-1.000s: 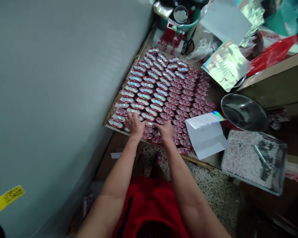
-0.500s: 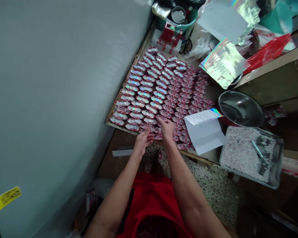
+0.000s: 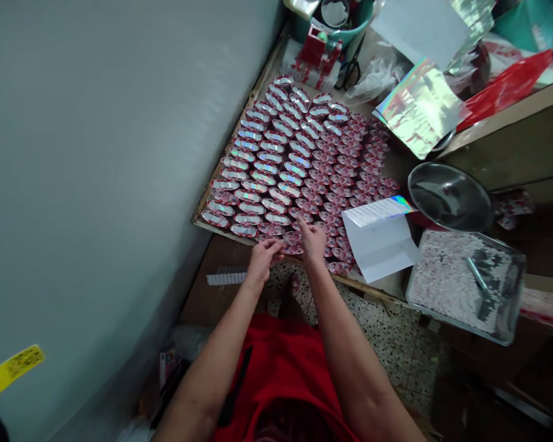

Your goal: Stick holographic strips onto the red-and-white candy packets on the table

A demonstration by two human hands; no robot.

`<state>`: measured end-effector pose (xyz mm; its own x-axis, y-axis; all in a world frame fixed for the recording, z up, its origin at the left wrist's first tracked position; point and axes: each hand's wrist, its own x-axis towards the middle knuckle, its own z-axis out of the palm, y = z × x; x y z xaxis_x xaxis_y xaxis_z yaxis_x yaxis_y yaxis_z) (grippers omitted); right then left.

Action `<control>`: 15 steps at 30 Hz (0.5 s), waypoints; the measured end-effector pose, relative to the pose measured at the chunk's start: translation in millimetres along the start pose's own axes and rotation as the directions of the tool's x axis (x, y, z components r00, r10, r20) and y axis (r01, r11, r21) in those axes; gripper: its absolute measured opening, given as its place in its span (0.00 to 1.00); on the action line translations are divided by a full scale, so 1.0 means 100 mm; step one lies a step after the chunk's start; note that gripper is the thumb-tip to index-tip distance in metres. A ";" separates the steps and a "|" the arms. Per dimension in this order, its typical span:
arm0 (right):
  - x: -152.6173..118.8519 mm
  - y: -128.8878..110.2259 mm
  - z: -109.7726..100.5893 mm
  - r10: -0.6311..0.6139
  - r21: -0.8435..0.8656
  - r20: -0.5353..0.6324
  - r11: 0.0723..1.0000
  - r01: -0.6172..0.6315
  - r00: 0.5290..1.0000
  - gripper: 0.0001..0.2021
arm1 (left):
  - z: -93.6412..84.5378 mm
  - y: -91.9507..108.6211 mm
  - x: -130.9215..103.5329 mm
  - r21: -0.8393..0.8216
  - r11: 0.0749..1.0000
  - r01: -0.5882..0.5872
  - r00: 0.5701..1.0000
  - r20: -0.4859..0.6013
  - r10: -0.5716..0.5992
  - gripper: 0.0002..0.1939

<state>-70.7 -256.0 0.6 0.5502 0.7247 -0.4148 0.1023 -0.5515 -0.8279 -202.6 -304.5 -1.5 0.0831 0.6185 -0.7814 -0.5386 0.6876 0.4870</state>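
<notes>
Rows of oval red-and-white pieces point(image 3: 271, 147) cover the table; those at the left carry shiny silvery strips, while those at the right point(image 3: 345, 169) show pink patterns. My left hand point(image 3: 263, 261) is at the front edge, thumb and fingertips drawn together near the lowest pieces; what they pinch, if anything, is too small to make out. To its right, my right hand point(image 3: 312, 240) hovers over or rests on the pieces, index finger stretched forward and the others curled. Beside it on the right lies a folded white sheet point(image 3: 382, 242) with a shiny striped strip.
A metal bowl point(image 3: 449, 196) and a clear tray point(image 3: 461, 285) of small pale bits stand at the right. Scissors point(image 3: 350, 70), a tape dispenser point(image 3: 316, 49) and silvery sheets point(image 3: 421, 110) lie at the back. A grey wall point(image 3: 120, 153) borders the left.
The view has shifted slightly. My left fingers have closed together from a more spread pose. My right index finger now points forward. A silvery strip near my hands no longer shows on one front piece.
</notes>
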 end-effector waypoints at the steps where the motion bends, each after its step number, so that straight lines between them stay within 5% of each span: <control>1: 0.00 0.00 -0.01 -0.005 0.017 -0.008 1.000 0.005 1.000 0.31 | 0.00 -0.01 0.00 -0.001 1.000 0.004 1.000 0.002 -0.004 0.19; 9: -0.06 -0.06 0.01 -0.022 0.029 0.014 0.999 0.022 1.000 0.31 | 0.06 -0.02 -0.03 -0.057 0.993 0.107 0.994 -0.011 -0.108 0.24; 15: -0.08 0.01 0.03 -0.020 0.048 0.054 0.999 0.017 0.998 0.30 | 0.09 -0.04 -0.07 -0.075 0.994 0.081 0.995 -0.059 -0.086 0.11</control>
<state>-77.5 -261.4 1.7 0.5029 0.7566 -0.4180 0.0716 -0.5184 -0.8522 -193.3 -307.8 5.7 0.0793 0.5338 -0.8419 -0.5917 0.7049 0.3912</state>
